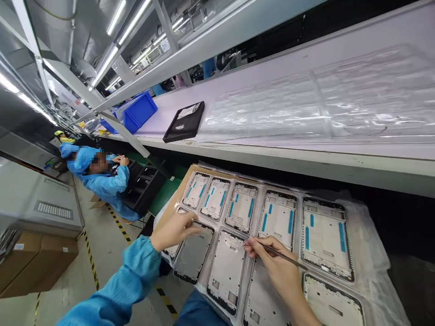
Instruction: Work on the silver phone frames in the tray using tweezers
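Note:
My right hand [272, 260] is closed around slim dark tweezers [288, 259], their tip over the upper edge of a phone frame [227, 271] in the near row. My left hand [175, 230] hovers by the top of a darker grey phone frame [194, 251], thumb and index finger apart with nothing visible between them. Both frames lie in a clear plastic tray [295, 271] with more of their kind. In the far row, frames such as this phone frame [241, 206] carry blue strips. My right hand and forearm partly cover near-row frames.
Above the tray runs a shelf [288, 156] with clear plastic sheets [306, 99], a black tray [185, 122] and a blue bin [139, 111]. A person in blue [105, 176] works at the left. Cardboard boxes [41, 262] stand on the floor.

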Available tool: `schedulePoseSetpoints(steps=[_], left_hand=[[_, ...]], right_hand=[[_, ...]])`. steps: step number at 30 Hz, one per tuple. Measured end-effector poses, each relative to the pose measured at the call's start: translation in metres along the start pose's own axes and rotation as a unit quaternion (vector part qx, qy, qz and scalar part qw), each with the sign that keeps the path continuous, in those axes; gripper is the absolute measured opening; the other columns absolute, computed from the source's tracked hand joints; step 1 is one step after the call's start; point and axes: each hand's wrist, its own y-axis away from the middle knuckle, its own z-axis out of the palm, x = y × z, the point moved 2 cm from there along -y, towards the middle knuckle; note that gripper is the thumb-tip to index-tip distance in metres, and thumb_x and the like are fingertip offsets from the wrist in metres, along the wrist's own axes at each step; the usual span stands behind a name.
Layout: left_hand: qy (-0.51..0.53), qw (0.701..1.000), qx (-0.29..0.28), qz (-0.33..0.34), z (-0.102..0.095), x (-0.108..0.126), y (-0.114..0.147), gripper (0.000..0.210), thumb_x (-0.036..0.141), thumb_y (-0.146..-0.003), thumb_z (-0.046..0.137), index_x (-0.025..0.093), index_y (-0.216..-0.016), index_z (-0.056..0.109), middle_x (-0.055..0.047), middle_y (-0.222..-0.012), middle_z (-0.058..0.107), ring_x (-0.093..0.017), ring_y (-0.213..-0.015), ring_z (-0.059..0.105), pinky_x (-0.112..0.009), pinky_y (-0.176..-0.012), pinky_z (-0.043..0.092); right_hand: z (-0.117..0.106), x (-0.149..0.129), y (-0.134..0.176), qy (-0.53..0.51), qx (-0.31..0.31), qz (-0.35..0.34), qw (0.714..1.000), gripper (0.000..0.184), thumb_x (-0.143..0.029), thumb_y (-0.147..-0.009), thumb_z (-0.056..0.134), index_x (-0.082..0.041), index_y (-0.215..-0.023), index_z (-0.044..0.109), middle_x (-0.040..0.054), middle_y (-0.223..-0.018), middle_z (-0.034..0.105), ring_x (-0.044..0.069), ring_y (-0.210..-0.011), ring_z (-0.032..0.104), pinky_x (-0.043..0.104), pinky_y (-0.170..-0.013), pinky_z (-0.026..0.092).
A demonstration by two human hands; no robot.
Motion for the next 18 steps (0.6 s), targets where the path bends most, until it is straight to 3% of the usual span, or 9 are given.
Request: schedulePoseSetpoints(steps=[4, 8, 13, 16, 18], left_hand=[[0.136, 0.973, 0.108, 0.154, -0.03, -0.006, 0.028, 0.021, 0.034, -0.1, 0.061, 0.017, -0.091, 0.068, -0.005, -0.088, 0.065, -0.018, -0.082, 0.062, -0.027, -0.076, 0.049], [0.169, 0.941, 0.168, 0.24, -0.03, -0.007, 0.054, 0.026, 0.04, -0.1, 0.061, 0.02, -0.093, 0.075, -0.005, -0.088, 0.061, -0.017, -0.08, 0.061, -0.026, -0.071, 0.05], [0.208, 0.898, 0.25, 0.296, -0.014, -0.019, 0.074, 0.015, 0.029, -0.1, 0.063, 0.022, -0.1, 0.076, -0.003, -0.077, 0.059, -0.014, -0.067, 0.061, -0.023, -0.058, 0.048], [0.213, 0.888, 0.224, 0.342, 0.009, -0.036, 0.068, 0.017, 0.02, -0.102, 0.057, 0.021, -0.107, 0.073, -0.005, -0.083, 0.063, -0.014, -0.07, 0.064, -0.023, -0.062, 0.051], [0.183, 0.896, 0.201, 0.35, 0.032, -0.049, 0.059, 0.023, 0.017, -0.105, 0.048, 0.019, -0.103, 0.071, -0.006, -0.085, 0.063, -0.015, -0.074, 0.063, -0.024, -0.065, 0.05]], right_hand=[[-0.004, 0.002, -0.002, -0.036, 0.006, 0.005, 0.999, 0.044, -0.059, -0.064, 0.09, -0.018, -0.067, 0.073, 0.0096, -0.067, 0.073, 0.02, -0.059, 0.068, 0.029, -0.056, 0.059], [-0.005, 0.003, -0.002, -0.055, 0.02, 0.022, 0.998, 0.043, -0.055, -0.062, 0.093, -0.018, -0.066, 0.072, 0.0085, -0.065, 0.071, 0.019, -0.061, 0.068, 0.027, -0.056, 0.057], [-0.003, -0.003, -0.002, -0.067, 0.043, 0.034, 0.996, 0.043, -0.052, -0.059, 0.095, -0.019, -0.062, 0.069, 0.0074, -0.065, 0.071, 0.017, -0.057, 0.064, 0.026, -0.052, 0.054], [-0.003, -0.007, 0.001, -0.056, 0.071, 0.029, 0.996, 0.045, -0.052, -0.057, 0.097, -0.02, -0.061, 0.065, 0.0058, -0.066, 0.071, 0.016, -0.057, 0.063, 0.024, -0.05, 0.052], [-0.005, -0.011, 0.008, -0.046, 0.099, 0.02, 0.994, 0.045, -0.051, -0.056, 0.097, -0.02, -0.061, 0.064, 0.0043, -0.066, 0.071, 0.015, -0.057, 0.063, 0.023, -0.049, 0.05]])
